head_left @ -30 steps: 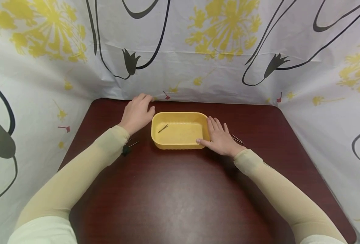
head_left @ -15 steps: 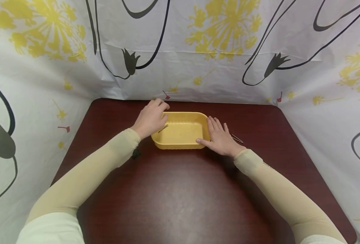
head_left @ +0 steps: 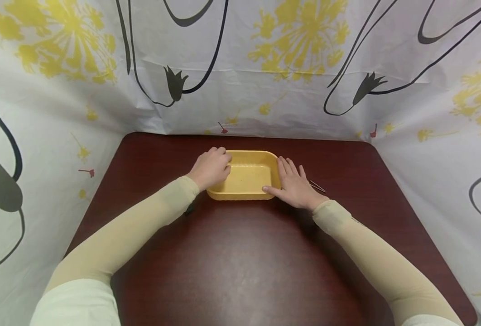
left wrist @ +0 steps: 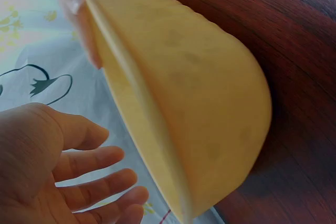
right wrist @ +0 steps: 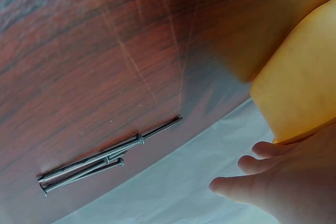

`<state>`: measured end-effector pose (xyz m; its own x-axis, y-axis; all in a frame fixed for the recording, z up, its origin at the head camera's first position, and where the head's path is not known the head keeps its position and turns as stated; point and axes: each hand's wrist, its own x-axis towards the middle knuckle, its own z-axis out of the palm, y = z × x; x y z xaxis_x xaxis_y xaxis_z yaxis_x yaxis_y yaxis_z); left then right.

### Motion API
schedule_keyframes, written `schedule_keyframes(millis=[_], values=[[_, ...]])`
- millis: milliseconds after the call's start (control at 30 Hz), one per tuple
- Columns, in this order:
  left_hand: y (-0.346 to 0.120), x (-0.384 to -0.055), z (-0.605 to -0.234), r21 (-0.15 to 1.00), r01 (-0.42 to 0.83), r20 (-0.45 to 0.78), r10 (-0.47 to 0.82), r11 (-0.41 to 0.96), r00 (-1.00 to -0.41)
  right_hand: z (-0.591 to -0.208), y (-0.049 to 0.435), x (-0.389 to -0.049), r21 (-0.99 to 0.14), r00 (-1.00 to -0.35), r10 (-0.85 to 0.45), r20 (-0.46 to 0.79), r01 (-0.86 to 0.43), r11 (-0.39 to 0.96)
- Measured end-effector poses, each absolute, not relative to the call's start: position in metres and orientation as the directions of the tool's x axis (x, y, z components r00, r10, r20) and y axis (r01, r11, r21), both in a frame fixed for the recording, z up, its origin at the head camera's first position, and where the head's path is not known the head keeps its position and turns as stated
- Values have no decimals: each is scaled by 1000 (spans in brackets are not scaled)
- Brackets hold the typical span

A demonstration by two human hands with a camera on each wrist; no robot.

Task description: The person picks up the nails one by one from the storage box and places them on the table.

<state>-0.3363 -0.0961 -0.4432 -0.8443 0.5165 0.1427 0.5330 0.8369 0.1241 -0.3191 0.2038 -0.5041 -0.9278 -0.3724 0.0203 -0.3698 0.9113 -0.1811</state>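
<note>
A yellow rectangular plastic tray (head_left: 248,179) stands on the table. My left hand (head_left: 211,168) reaches over its left end and hides that part of the inside. In the left wrist view the loosely bent, spread fingers of the left hand (left wrist: 79,174) are beside the tray rim, with nothing seen between them. My right hand (head_left: 295,184) rests on the tray's right end, its fingers extended along the rim and its thumb over the front edge. Several metal nails (right wrist: 94,163) lie together on the table near the right hand.
The dark red-brown table (head_left: 240,262) has a patterned white cloth (head_left: 240,113) hanging behind it and at both sides. A small dark object (head_left: 189,208) shows partly from beneath the left sleeve; its kind is unclear.
My left hand has moved right and toward me, from beside the tray to over its left end. It now covers the nails seen inside earlier. The right hand has stayed put.
</note>
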Motion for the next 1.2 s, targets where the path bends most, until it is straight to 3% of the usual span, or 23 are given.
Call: schedule_keyframes(millis=[500, 933, 1200], values=[[-98, -345, -466, -20, 470, 109, 470, 882, -876, -504, 204, -318, -190, -928, -372, 32, -371, 909], [-87, -346, -482, -321, 468, 26, 502, 823, -864, -504, 204, -319, -191, -926, -377, 38, -377, 906], [-81, -349, -485, -362, 436, -7, 466, 824, -885, -504, 205, -318, -202, -923, -382, 40, -382, 902]])
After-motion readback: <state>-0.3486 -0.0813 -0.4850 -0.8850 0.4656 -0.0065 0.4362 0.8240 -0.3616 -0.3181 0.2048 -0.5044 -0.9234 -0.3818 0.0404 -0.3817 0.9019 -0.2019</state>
